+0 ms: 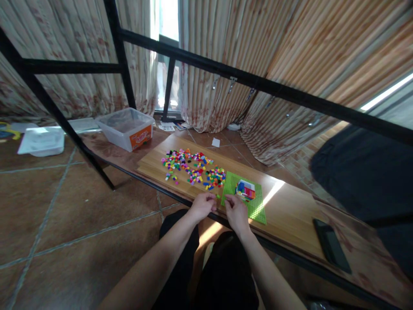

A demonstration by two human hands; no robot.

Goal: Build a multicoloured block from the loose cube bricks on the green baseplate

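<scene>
My left hand (pixel 204 205) is at the near edge of the wooden board, its fingers curled together. Whatever it may hold is hidden or too small to name. Over the left near part of a green studded baseplate (pixel 258 210) is my right hand (pixel 237 212), thumb and fingers drawn into a pinch. I cannot make out anything between them. Just beyond that hand, a small block build (pixel 245 190) of coloured and white toy bricks stands on the baseplate. Loose toy bricks (pixel 195 175) in many colours lie scattered beyond my left hand.
The wooden board (pixel 290 202) rests on a low bench with a dark metal frame (pixel 206 64) behind it. A clear plastic bin (pixel 124 127) with an orange label stands at the left end. A dark phone-like slab (pixel 331 245) lies at the right.
</scene>
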